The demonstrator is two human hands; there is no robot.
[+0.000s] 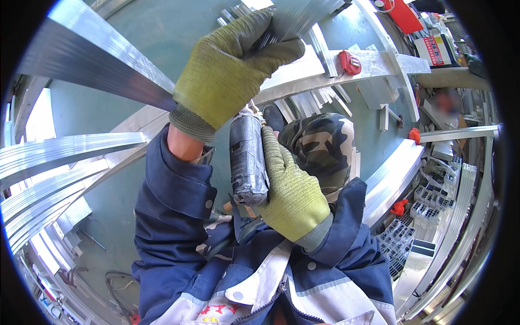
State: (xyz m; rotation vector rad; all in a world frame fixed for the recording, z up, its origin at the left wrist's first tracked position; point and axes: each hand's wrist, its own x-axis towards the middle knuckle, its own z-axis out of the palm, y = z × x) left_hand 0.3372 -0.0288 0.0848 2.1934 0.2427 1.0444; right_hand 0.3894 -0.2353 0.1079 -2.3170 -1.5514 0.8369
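My left hand [227, 70], in a yellow-green work glove with dark fingers, is closed around a ribbed silver metal profile [297, 20] at the top. My right hand [295, 197], gloved alike, grips a power tool with a dark grey, tape-wrapped cylindrical body [248, 160]. One finger stretches along the tool's side toward its front end. That end is mostly hidden under my left glove, so what it touches cannot be seen. A long silver profile [108, 59] runs from the upper left to behind my left wrist.
A red tape measure [350, 62] lies on a metal beam at the upper right. Long profiles [70, 154] are stacked at left. Bundled hollow profiles [398, 244] and white bars [392, 176] fill the right. Another person [447, 103], blurred, is at far right.
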